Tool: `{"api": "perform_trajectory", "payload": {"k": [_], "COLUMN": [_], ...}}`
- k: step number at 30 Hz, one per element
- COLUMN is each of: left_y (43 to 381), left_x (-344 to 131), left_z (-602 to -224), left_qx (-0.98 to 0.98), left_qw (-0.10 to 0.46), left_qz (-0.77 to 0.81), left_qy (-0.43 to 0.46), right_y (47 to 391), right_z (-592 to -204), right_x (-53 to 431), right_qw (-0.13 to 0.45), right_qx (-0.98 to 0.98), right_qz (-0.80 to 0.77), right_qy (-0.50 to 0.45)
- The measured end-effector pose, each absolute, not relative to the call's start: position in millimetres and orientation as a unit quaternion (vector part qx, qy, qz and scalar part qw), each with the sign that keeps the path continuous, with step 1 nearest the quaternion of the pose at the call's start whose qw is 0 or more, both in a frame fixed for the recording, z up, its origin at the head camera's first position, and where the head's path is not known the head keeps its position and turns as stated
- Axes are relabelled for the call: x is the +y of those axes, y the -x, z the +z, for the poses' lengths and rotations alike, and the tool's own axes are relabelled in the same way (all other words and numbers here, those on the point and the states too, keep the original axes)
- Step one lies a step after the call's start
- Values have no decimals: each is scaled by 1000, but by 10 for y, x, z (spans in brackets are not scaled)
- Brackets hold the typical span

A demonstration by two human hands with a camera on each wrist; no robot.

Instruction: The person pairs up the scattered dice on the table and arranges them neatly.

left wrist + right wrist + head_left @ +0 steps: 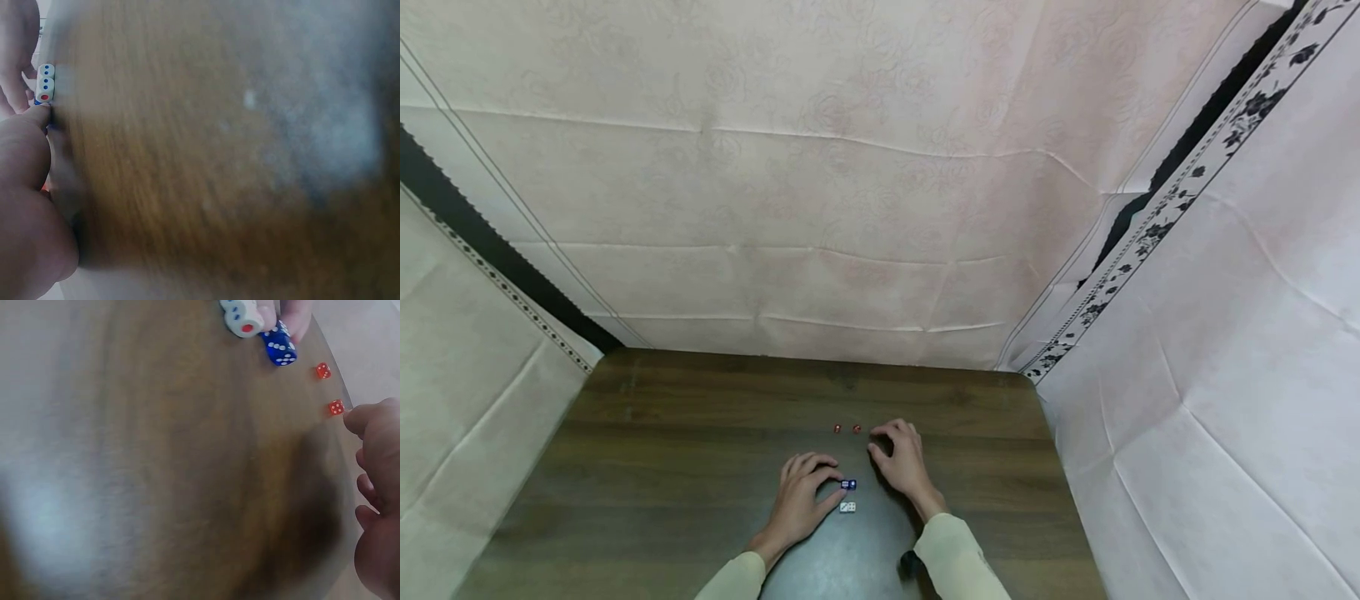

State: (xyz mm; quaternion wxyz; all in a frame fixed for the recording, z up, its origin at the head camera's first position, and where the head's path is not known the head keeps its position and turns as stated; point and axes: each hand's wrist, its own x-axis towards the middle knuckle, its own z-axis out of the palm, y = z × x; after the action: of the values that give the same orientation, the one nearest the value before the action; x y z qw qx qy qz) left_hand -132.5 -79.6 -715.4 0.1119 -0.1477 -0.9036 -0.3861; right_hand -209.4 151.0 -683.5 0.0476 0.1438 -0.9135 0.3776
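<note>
My left hand reaches in from the left and pinches a pair of blue dice between thumb and index finger. Side by side just nearer than the blue pair lie two white dice, close to the left thumb. In the right wrist view the blue dice show white dots beside the left fingertips. Two small red dice lie farther off with a gap between them. Beside the right-hand red die, my right hand has its fingers loosely bent, holding nothing.
The dice lie on a brown wooden table. Pale patterned cloth hangs behind its far edge, and more white cloth hangs along the right. A small dark object sits by the right sleeve.
</note>
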Motion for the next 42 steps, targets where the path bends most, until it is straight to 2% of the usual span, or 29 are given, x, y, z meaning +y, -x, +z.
{"api": "perform_trajectory", "payload": {"k": [8,25,42], "left_y": [1323,1326,1326], "left_x": [-803,-815,-820], "left_z": [-7117,-7121,-7123], "left_qx": [-912,-910,-907], "left_qw": [83,88,90], "left_qz": [-376,-379,-385], "left_qy": [138,146,146], "right_y": [2273,2437,2461], "right_z": [-6767,-6787,-6819], "right_x": [1425,1297,1270], "right_qw": [18,-10,-2], "right_qx": [-919,-931,-932], "right_qz": [360,326,326], "right_qy": [-158,-163,-159]}}
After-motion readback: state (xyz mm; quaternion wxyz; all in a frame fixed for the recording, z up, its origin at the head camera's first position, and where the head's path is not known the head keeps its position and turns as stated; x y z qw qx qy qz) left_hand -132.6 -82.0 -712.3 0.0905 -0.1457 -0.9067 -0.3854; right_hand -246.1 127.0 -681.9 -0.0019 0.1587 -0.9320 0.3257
